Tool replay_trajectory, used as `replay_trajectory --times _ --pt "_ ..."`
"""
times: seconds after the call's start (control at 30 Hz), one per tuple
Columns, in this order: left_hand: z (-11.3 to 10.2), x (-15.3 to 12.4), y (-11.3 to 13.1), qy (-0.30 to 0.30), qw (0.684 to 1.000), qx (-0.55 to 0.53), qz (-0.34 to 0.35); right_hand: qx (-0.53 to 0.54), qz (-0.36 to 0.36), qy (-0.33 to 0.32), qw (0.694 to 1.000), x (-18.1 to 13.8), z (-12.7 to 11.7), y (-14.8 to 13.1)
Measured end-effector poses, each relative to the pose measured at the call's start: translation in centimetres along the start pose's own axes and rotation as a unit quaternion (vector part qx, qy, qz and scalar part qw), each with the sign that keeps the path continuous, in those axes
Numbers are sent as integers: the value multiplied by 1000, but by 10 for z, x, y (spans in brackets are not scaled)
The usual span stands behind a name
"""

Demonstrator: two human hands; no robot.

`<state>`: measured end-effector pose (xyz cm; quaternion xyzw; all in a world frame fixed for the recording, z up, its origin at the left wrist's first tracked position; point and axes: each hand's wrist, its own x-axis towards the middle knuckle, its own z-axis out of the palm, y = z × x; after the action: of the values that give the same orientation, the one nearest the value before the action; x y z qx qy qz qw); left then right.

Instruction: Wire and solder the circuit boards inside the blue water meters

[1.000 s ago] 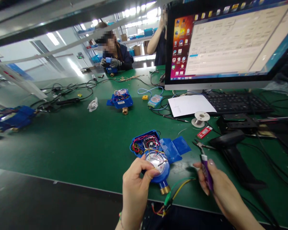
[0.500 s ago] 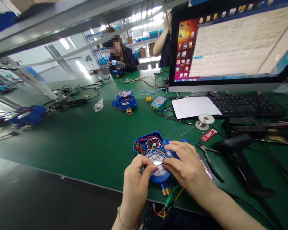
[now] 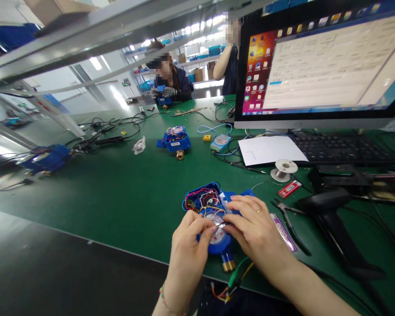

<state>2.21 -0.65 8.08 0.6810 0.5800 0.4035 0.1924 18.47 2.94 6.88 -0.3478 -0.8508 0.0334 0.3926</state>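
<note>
A blue water meter (image 3: 221,248) with a round dial and a brass threaded end lies near the table's front edge. Its box (image 3: 201,192) is open at the back, showing red, black and yellow wires and a circuit board. Over the dial, my left hand (image 3: 189,241) pinches thumb and forefinger on one end of a thin dark wire (image 3: 220,225). From the other side, the fingertips of my right hand (image 3: 261,235) pinch the same wire. The fingers partly cover the dial. Green and yellow clip leads (image 3: 233,277) hang at the table edge below the meter.
Right of my hands lie cutting pliers (image 3: 289,224), a barcode scanner (image 3: 332,228) and a solder spool (image 3: 284,170). Behind stand a monitor (image 3: 322,66) and keyboard (image 3: 342,150). Another opened meter (image 3: 177,142) sits mid-table. A gloved co-worker (image 3: 173,83) handles a meter across the table.
The view has shifted slightly, so the scene sits a little farther right and lower. Both hands stay pinched over the dial with only small finger movements. The co-worker's held blue part has tilted.
</note>
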Motion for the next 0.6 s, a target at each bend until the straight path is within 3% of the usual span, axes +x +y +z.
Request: replay_trajectory --times 0.13,0.2,0.23,0.27,0.33,0.4,0.43,0.47,0.5,0.6 --pt "0 -2 -1 6 1000 -1 -5 33 40 8 999 -5 -2 6" --pt "1 -4 -3 7 1000 -14 -6 82 161 24 983 -11 -4 17" --pt "1 -6 -5 5 1000 -24 -7 118 248 34 961 -15 -5 24" --pt "2 -7 -6 5 999 -35 -6 167 337 36 926 -19 -5 31" --pt "4 -11 -9 9 998 -62 0 325 475 5 817 -25 -4 42" --pt "8 -16 -12 12 996 -93 12 494 533 -25 687 -29 1 46" --pt "11 -18 -14 18 994 -109 17 548 538 -25 640 -29 3 47" --pt "14 -20 -18 38 991 -123 18 576 537 -14 616 -28 6 46" --pt "18 -22 -22 71 988 -134 14 579 537 10 614 -26 7 46" --pt "29 -24 -39 214 959 -178 -46 546 520 72 653 -18 6 46"
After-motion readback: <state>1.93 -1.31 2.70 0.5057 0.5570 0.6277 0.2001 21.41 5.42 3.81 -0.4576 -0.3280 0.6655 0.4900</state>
